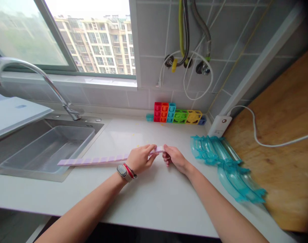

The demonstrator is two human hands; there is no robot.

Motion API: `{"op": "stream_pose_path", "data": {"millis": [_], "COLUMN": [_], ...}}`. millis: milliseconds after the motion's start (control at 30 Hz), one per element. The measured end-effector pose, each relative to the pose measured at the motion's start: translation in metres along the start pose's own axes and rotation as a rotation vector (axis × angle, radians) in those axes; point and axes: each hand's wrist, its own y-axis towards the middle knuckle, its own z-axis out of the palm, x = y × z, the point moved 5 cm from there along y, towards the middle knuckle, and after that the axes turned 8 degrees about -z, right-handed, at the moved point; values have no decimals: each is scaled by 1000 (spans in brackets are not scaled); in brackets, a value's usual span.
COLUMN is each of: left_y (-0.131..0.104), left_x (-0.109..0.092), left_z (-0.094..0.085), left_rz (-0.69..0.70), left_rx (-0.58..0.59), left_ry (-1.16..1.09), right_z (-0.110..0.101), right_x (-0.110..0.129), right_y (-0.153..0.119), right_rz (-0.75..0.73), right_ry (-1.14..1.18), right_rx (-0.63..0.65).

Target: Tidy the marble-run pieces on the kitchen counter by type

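Observation:
A long, narrow lilac strip, marked off by paler bands, stretches from my hands leftward across the counter. Its far end hangs over the sink's edge. My left hand, with a watch and a red bracelet at the wrist, is closed around the strip near its right end. Fingers and thumb of my right hand pinch the very tip of the same strip. Between the two hands a short pale section shows. Whether the strip is paper or plastic I cannot tell.
Colourful toy blocks stand in a row against the wall. Clear turquoise curved pieces lie at right by a white power bank-like box and wooden board. The sink, with a plastic basin and faucet, is left.

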Motion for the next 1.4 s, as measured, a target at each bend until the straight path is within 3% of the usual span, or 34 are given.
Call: {"op": "stream_pose_path", "data": {"millis": [233,467,900,1400], "left_y": [-1,1,0,1], "left_x": [-1,4,2,3], "left_z": [-3,-3,-17,-21], "left_rz": [-17,-50,-15,23], "left_rx": [26,10,-41,25], "left_ry": [-21,-2,-69,-169], "right_z": [1,-6,-11,-5], "right_x": [4,13,23,27], "right_y": [-2,-2,-4,-7], "right_rz": [-47,-134,-321,-343], "right_ry": [-6,-53,-113,-98], "right_rx": [12,-86,11,68]}}
